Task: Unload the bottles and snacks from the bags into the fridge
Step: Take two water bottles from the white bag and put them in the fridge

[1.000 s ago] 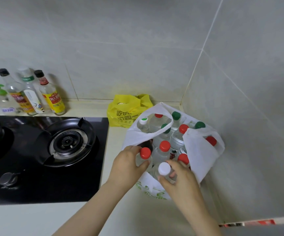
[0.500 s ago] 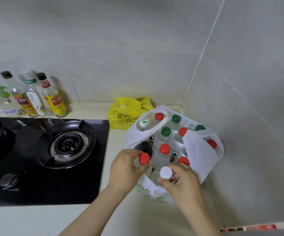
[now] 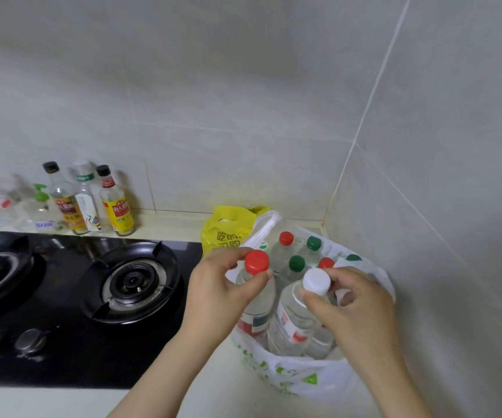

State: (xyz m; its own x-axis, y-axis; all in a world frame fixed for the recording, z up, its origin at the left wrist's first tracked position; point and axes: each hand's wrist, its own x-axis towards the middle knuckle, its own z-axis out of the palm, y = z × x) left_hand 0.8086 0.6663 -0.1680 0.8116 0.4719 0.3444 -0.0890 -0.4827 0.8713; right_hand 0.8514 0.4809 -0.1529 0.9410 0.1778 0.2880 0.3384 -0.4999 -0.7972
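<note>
Observation, counter corner beside the stove [image 3: 63, 297]. My left hand [image 3: 222, 294] grips the neck of the red-capped bottle [image 3: 255, 309], thumb and fingers curled just under the cap. My right hand [image 3: 355, 309] pinches the neck of the white-capped bottle [image 3: 292, 318] in the same manner. The two hands are apart, each clamped on its own bottle, and the bottles stand side by side, close enough that I cannot tell if they touch.

Change against half a second ago: both bottles now sit higher. Then only their caps and shoulders showed above the rim of the white bag [image 3: 304, 378]; now their labelled bodies are exposed, though the bases are still inside the bag. The black-capped bottle seen earlier by my left hand is no longer visible. The bag's far handle [image 3: 266, 227] now stands upright instead of draping across the bottles.

Remaining stock: further bottles with red and green caps, among them a green-capped bottle [image 3: 296, 263], stand upright in the bag behind the two I hold. The bag rests on the counter [image 3: 165, 227] in the wall corner. The yellow bag [image 3: 227, 233] stands just behind it, position unchanged. Three condiment bottles [image 3: 117, 203] stand at the wall behind the stove.
</note>
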